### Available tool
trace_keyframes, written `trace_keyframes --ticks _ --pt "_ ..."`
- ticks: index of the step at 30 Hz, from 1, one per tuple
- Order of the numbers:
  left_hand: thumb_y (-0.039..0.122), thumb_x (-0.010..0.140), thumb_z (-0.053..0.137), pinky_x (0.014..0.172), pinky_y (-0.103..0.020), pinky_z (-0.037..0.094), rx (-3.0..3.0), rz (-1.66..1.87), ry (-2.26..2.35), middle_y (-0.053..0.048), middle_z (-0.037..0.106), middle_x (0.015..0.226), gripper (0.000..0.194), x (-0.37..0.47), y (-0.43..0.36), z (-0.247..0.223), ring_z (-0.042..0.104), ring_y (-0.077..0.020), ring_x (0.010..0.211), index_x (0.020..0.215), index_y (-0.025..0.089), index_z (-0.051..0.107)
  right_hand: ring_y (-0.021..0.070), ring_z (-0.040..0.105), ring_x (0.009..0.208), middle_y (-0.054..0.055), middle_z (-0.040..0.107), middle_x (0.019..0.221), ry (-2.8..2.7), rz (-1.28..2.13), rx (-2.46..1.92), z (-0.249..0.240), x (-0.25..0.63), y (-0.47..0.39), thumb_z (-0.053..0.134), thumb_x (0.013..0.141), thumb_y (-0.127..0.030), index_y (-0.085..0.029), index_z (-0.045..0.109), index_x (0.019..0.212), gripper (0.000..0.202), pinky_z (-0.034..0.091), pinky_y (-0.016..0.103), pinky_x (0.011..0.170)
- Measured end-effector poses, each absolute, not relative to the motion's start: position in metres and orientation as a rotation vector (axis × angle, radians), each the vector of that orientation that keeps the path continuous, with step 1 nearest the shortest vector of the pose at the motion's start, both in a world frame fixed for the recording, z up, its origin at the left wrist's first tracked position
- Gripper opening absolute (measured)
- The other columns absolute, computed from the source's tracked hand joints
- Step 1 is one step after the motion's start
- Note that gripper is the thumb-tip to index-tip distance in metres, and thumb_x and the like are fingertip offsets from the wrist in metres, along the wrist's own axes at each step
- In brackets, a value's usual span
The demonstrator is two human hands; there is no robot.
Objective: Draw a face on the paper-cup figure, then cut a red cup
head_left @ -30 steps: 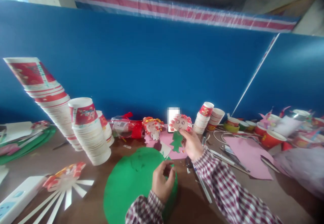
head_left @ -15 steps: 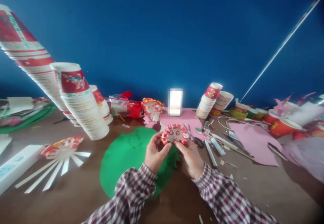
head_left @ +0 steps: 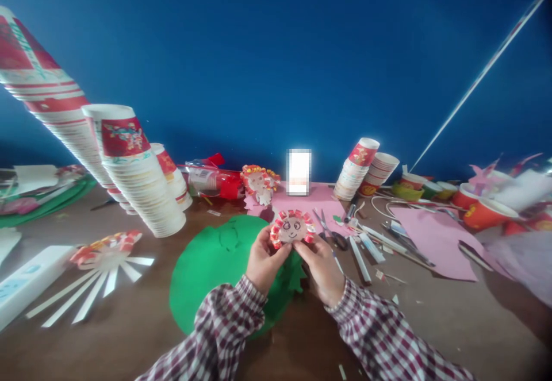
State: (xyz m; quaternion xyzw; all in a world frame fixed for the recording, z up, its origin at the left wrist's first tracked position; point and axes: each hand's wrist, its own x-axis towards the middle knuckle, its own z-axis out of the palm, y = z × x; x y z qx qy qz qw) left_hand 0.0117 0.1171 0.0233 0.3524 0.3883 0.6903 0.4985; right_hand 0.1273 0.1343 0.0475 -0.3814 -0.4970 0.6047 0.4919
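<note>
Between both hands is a paper-cup lion face (head_left: 293,230), with drawn eyes and a smile and a ring of curled red-and-white strips. My left hand (head_left: 266,259) pinches its lower left edge. At the lower right edge, my right hand (head_left: 321,266) grips it with thumb on the front. Beneath lies a green paper sheet (head_left: 202,277) with a dark outline drawn on it. Scissors (head_left: 334,233) rest just beyond my right hand. A similar finished-looking paper lion (head_left: 259,184) stands behind on pink paper (head_left: 317,197).
Tall stacks of paper cups (head_left: 133,174) lean at the left, with more cup stacks (head_left: 357,168) at the back right. A cut cup with strips (head_left: 103,263) and a white power strip (head_left: 34,277) lie left. Pens, glue and pink paper (head_left: 435,243) cover the right side.
The lion face has shifted slightly left and is turned a little more towards me. Both hands keep their hold on it.
</note>
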Motion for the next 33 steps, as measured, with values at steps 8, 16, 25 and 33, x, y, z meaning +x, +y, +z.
trace_keyframes --ticks 8,16,25,33 --pt "0.023 0.06 0.079 0.076 -0.026 0.05 0.792 1.682 0.945 -0.004 0.069 0.09 0.053 0.012 0.118 0.026 0.065 -0.0143 0.081 0.105 0.014 0.053 0.0232 0.066 0.085 0.005 0.072 0.091 -1.206 1.49 -0.905 0.044 0.127 0.133 0.07 0.071 -0.033 -0.02 0.069 0.092 0.025 0.049 0.037 0.083" --pt "0.026 0.06 0.078 0.073 -0.025 0.05 0.819 1.678 0.968 -0.004 0.068 0.087 0.053 0.012 0.116 0.028 0.065 -0.0143 0.078 0.105 0.016 0.052 0.0259 0.065 0.08 0.005 0.071 0.079 -1.22 1.447 -1.039 0.046 0.127 0.132 0.074 0.065 -0.041 -0.018 0.066 0.077 0.027 0.049 0.038 0.077" --pt "0.03 0.058 0.08 0.072 -0.025 0.05 0.801 1.691 0.955 -0.003 0.067 0.084 0.056 0.012 0.116 0.03 0.065 -0.0143 0.076 0.104 0.016 0.051 0.0263 0.065 0.083 0.005 0.072 0.083 -1.226 1.444 -1.03 0.049 0.127 0.131 0.074 0.066 -0.04 -0.019 0.066 0.079 0.027 0.048 0.039 0.081" --pt "0.026 0.059 0.079 0.078 -0.027 0.05 0.802 1.689 0.962 -0.005 0.069 0.09 0.053 0.011 0.117 0.028 0.065 -0.0153 0.081 0.104 0.016 0.054 0.0259 0.064 0.082 0.006 0.072 0.086 -1.253 1.426 -0.982 0.044 0.127 0.134 0.072 0.068 -0.04 -0.019 0.068 0.083 0.026 0.049 0.038 0.08"
